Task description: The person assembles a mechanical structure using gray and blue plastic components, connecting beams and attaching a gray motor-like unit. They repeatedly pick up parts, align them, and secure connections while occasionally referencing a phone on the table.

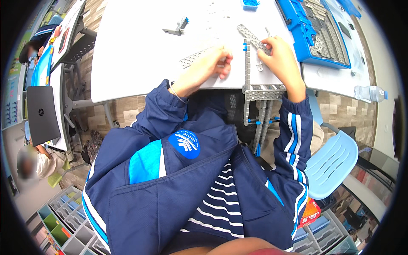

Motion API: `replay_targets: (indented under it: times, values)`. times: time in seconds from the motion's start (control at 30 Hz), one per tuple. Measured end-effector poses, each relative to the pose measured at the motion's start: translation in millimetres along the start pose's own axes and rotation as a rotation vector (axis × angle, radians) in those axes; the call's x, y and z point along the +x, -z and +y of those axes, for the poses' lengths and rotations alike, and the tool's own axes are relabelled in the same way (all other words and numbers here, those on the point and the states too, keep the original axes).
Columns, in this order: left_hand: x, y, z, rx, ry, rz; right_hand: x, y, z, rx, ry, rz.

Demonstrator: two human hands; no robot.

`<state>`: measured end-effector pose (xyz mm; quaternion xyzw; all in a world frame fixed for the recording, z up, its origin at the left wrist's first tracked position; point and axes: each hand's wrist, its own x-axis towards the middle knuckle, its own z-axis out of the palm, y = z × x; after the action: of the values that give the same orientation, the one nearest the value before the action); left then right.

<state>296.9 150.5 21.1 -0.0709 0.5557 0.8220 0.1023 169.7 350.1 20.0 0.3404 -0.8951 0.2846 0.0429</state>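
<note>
Pinches a grey perforated beam [251,38] near its lower end with the right hand [280,58], over the white table [140,55], apparently leaving the far end free; curls the left hand [206,68] beside a flat plate [190,60]; cannot tell if gripping anything there.

My view comes from the left of two fisheye cameras side by side on my head, upright and looking down. My jacket [144,208] lies close, filling the lower middle; beyond it, in the upper half, come my left hand [202,70], my right hand [279,57] and the white surface [136,51]. It reaches wide (even the blue chair [333,165] fits), bending edges rimward.
</note>
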Motion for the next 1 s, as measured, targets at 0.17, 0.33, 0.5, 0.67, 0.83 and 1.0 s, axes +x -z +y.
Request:
replay_targets:
  times: [0.17, 0.33, 0.5, 0.67, 0.83, 1.0]
  values:
    - [14, -7, -10, -0.101, 0.038, -0.191, -12, 41, -5, 0.597, -0.387, -0.141]
    - [18, -14, -2, 0.055, -0.059, -0.247, -49, 62, -15, 1.239, -0.394, -0.025]
    - [1, -38, 6, 0.182, -0.17, -0.145, -74, 59, -32, 1.51, -0.316, 0.065]
    - [-8, -74, 11, 0.15, -0.333, -0.035, -91, 72, -58, 1.375, -0.217, 0.317]
    - [-3, -100, 9, 0.109, -0.466, -0.048, -85, 70, -75, 1.036, -0.013, 0.492]
    - [-2, -106, 8, 0.142, -0.455, -0.061, -77, 68, -80, 1.216, -0.131, 0.454]
